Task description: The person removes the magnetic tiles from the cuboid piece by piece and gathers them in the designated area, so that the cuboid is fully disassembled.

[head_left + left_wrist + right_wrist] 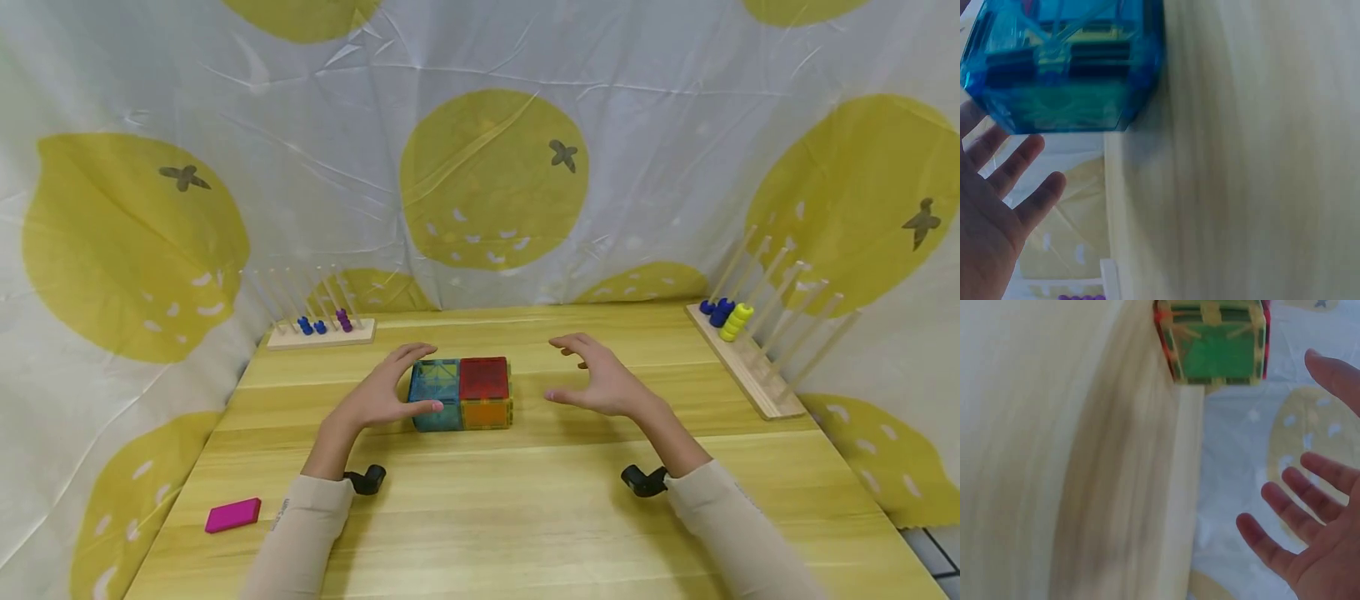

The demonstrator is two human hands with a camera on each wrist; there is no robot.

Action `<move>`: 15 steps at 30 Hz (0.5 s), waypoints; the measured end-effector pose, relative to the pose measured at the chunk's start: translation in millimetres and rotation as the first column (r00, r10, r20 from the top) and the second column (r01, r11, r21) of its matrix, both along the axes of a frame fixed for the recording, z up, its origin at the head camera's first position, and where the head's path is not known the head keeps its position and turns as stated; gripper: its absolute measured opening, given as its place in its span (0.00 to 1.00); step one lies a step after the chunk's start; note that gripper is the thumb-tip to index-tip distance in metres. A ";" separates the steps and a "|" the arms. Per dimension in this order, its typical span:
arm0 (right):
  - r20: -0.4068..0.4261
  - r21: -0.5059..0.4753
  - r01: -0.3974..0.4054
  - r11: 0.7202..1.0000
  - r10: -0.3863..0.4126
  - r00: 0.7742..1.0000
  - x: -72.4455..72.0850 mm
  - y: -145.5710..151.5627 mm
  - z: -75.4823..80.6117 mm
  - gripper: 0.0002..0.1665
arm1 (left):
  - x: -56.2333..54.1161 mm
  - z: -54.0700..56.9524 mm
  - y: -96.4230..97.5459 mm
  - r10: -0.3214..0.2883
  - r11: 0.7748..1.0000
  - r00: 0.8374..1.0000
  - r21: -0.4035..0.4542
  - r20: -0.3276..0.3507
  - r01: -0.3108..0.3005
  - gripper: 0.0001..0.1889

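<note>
We've got a translucent blue plastic cube [438, 381] and a translucent red-topped, orange-fronted one [486, 412] flush together on the desk [525, 517]; looks built, can't tell if anything's left. Left hand [379, 395]'s loosely spread round the blue end, right hand [604, 382]'s spread, empty, apart.

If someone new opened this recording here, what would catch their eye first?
Probably the see-through block, blue on the left and red over orange on the right, on the table between the left hand and right hand. Behind hangs a cloth with big yellow lemons. One bead stand sits at the table's back left, another bead stand at its right edge.
</note>
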State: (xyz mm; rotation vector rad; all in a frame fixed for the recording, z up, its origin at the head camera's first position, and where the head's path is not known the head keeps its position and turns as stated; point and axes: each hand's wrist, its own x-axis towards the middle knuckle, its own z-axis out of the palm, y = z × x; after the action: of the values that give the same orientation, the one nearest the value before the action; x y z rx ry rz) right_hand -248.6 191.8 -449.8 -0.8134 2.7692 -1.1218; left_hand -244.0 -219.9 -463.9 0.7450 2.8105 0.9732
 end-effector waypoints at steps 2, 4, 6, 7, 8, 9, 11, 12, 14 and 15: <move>0.000 -0.016 -0.017 1.000 0.017 1.000 0.7 -8.1 -3.9 0.50 | -0.5 -5.3 4.0 -0.014 0.999 1.000 0.035 0.009 0.013 0.47; -0.002 -0.031 -0.031 0.999 0.031 1.000 1.4 -15.5 -7.1 0.50 | -1.3 -10.5 7.6 -0.017 0.998 1.000 0.063 0.008 0.016 0.46; -0.004 -0.045 -0.041 0.998 0.041 0.999 2.0 -21.9 -9.5 0.50 | -2.0 -15.2 10.6 -0.012 0.996 1.000 0.084 0.000 0.012 0.45; -0.003 -0.055 -0.046 0.997 0.046 0.999 2.3 -24.8 -10.4 0.49 | -2.4 -17.5 11.7 -0.010 0.996 1.000 0.092 -0.007 0.010 0.45; -0.001 -0.064 -0.049 0.997 0.049 0.999 2.5 -27.4 -11.1 0.49 | -2.8 -19.7 12.7 -0.008 0.995 1.000 0.100 -0.014 0.009 0.44; 0.002 -0.074 -0.051 0.996 0.051 0.999 3.0 -29.8 -11.5 0.49 | -3.1 -21.3 13.7 -0.007 0.994 1.000 0.110 -0.019 0.009 0.44; 0.007 -0.093 -0.054 0.994 0.054 0.998 3.8 -33.9 -12.2 0.49 | -3.3 -23.5 15.2 -0.005 0.992 1.000 0.129 -0.029 0.008 0.43; 0.012 -0.101 -0.054 0.993 0.056 0.998 4.1 -35.7 -12.6 0.49 | -3.2 -24.0 16.0 -0.003 0.991 0.999 0.137 -0.032 0.007 0.42; 0.018 -0.117 -0.052 0.992 0.055 0.998 4.7 -38.6 -13.3 0.50 | -2.9 -24.4 17.4 -0.001 0.989 0.999 0.150 -0.036 0.006 0.42; 0.021 -0.125 -0.052 0.991 0.056 0.998 4.9 -39.9 -13.8 0.50 | -2.8 -24.7 17.9 0.002 0.988 0.999 0.153 -0.038 0.004 0.41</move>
State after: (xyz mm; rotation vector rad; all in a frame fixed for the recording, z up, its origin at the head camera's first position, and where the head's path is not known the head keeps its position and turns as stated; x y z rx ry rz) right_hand -243.7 151.9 -463.6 -0.8746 2.6628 -1.2960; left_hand -246.9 -202.0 -488.5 0.7887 2.7910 1.1983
